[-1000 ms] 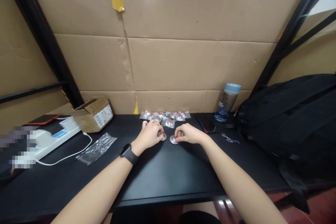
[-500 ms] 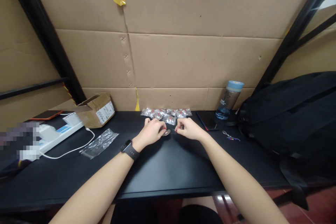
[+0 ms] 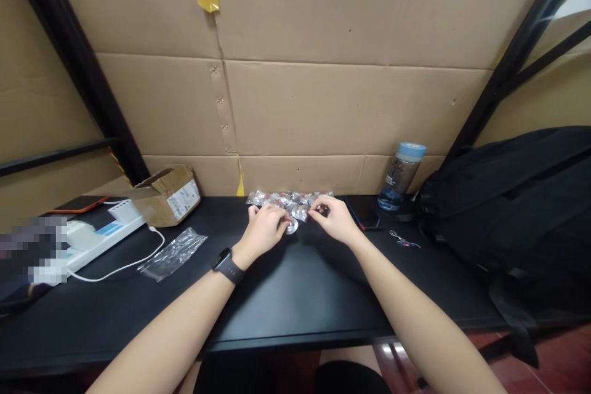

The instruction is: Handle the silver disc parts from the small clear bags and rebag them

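Between the thumb and fingers of my left hand [image 3: 266, 226] is a small round silvery disc [image 3: 292, 227], held just above the black table [image 3: 300, 289]. My right hand [image 3: 333, 219] is pinched a little to the right of it, at the near edge of the packets; whatever lies between its fingertips is too small to make out. Behind both hands, a row of clear packets [image 3: 258, 197] with shiny round items and red bits lies along the cardboard wall. My right fingers partly cover the right end of this row.
An opened cardboard box [image 3: 170, 200], a clear plastic bag [image 3: 173, 253] and a white power strip [image 3: 108, 233] lie left. On the right are a phone [image 3: 369, 219], a water bottle [image 3: 401, 177], a keychain [image 3: 405, 240] and a black backpack [image 3: 512, 215].
My right hand has moved slightly up toward the packets. The disc in my left hand has tilted and shows more of its round face.
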The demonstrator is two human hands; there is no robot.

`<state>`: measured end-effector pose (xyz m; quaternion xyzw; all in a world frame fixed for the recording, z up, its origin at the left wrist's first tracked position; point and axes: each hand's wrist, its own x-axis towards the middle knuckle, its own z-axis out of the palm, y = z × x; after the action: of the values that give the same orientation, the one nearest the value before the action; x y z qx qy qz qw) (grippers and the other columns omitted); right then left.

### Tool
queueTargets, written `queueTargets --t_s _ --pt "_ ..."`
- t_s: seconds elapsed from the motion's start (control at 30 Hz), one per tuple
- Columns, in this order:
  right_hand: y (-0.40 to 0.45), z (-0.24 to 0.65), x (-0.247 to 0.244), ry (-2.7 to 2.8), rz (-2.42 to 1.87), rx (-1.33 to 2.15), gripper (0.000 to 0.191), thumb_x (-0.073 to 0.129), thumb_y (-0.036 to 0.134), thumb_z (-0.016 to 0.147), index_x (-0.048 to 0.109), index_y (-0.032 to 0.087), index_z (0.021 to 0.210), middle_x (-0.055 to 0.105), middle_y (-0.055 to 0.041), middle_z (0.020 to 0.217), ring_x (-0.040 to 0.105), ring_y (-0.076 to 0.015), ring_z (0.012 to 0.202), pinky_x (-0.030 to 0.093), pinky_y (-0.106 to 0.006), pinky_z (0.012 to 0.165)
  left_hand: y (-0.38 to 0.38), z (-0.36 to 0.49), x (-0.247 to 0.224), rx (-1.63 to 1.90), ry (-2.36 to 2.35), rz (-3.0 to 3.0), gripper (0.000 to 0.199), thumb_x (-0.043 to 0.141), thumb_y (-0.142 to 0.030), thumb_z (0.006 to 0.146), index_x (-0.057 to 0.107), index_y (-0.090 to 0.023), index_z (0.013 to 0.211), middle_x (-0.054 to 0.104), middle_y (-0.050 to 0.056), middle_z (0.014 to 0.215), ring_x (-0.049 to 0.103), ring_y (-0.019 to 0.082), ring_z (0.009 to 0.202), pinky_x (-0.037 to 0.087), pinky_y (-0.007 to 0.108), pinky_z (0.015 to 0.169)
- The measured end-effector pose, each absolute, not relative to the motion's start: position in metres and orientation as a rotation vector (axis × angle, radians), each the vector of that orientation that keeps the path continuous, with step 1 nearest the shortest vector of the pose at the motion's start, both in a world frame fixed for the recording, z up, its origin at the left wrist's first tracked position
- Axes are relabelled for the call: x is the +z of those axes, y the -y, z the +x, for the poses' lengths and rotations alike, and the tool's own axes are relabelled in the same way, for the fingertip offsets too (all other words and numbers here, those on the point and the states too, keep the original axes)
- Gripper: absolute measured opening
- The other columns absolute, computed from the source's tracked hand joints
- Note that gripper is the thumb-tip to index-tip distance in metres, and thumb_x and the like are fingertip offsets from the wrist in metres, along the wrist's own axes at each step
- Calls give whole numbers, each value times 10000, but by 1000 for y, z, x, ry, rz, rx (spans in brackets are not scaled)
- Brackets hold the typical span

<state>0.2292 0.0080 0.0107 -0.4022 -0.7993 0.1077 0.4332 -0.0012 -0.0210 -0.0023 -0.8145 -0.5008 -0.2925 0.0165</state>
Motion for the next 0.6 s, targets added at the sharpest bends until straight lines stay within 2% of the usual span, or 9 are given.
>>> queueTargets --t_s 0.17,0.3,0.43,0.6 --pt "-7 228 12 1802 -959 426 143 662 322 861 683 192 805 712 -59 904 654 -186 800 487 -280 665 19 -3 5 -1163 1795 -2439 164 568 -357 932 700 -268 892 766 13 996 657 243 1023 344 432 953" --pt "-1 217 10 1740 -946 541 212 667 394 864 671 191 804 717 -93 984 675 -215 905 544 -322 763 16 -1 3 -1471 1897 -2418 165 609 -401 904 695 -266 941 777 4 982 705 216 989 425 386 966" --pt "3 203 -1 1748 -867 820 278 696 467 846 648 194 857 687 -118 1188 694 -234 990 579 -383 872 17 5 -3 -1618 1848 -2501 167 608 -397 908 689 -259 953 779 11 997 722 210 977 473 366 940" --pt "4 198 -9 1633 -816 1142 351 740 504 806 595 193 881 643 -86 1225 728 -192 869 636 -351 739 24 9 -1 -1576 1801 -2542 157 601 -394 919 681 -264 957 783 -1 986 723 208 980 462 374 959"
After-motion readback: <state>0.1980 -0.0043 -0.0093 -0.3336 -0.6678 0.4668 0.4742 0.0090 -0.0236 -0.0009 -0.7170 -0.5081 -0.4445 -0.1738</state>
